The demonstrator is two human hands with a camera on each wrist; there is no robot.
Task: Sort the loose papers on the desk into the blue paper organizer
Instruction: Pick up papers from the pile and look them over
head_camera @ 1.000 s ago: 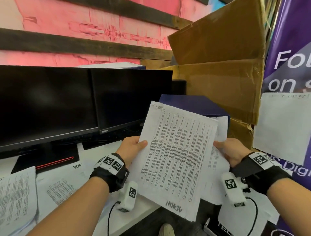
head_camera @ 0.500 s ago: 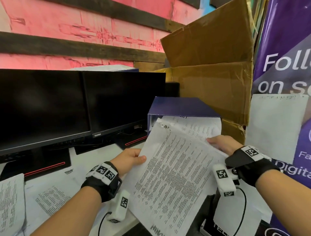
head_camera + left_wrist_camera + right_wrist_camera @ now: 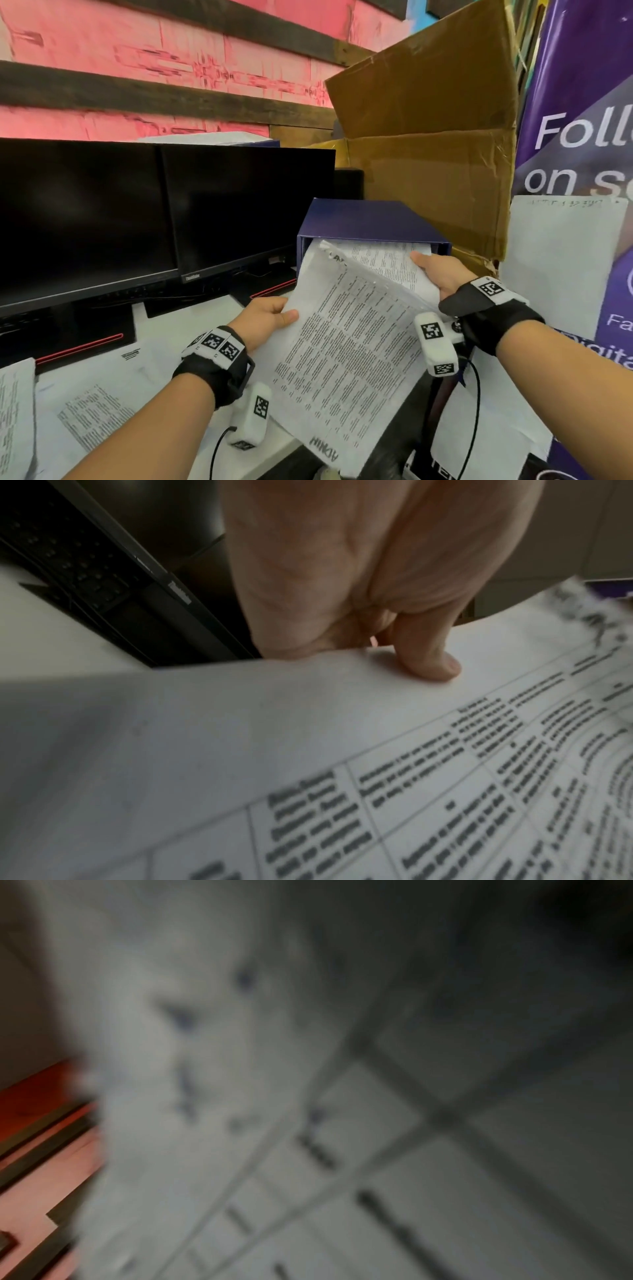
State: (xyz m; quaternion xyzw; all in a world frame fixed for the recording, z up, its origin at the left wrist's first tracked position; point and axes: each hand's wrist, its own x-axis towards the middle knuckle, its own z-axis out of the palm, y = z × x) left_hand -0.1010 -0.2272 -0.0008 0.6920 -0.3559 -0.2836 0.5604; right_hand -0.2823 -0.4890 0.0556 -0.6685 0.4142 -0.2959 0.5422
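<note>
A white desk runs along a pink plank wall crossed by dark wooden bands. At the desk's left edge lies a stack of printed sheets, and just right of it, on the near part of the surface, more loose papers lie flat. Behind them stand two dark monitors side by side on black stands with red stripes. Toward the desk's right end sits the blue paper organizer, its open mouth facing the person and sheets already lying inside. Behind it rises a large cardboard box with a raised flap, and at the far right hangs a purple banner with a white sheet fixed on it.

The printed paper being filed slopes up from the desk's near edge, its far end lying at the organizer's mouth; the handwritten word ADMIN shows at its near end. The left hand holds its left edge, thumb pressed on top and fingers curled beneath, a narrow pinch. The right hand grips the paper's right side just in front of the organizer, thumb on top; the fingers below are hidden. The right wrist view shows only blurred print.
</note>
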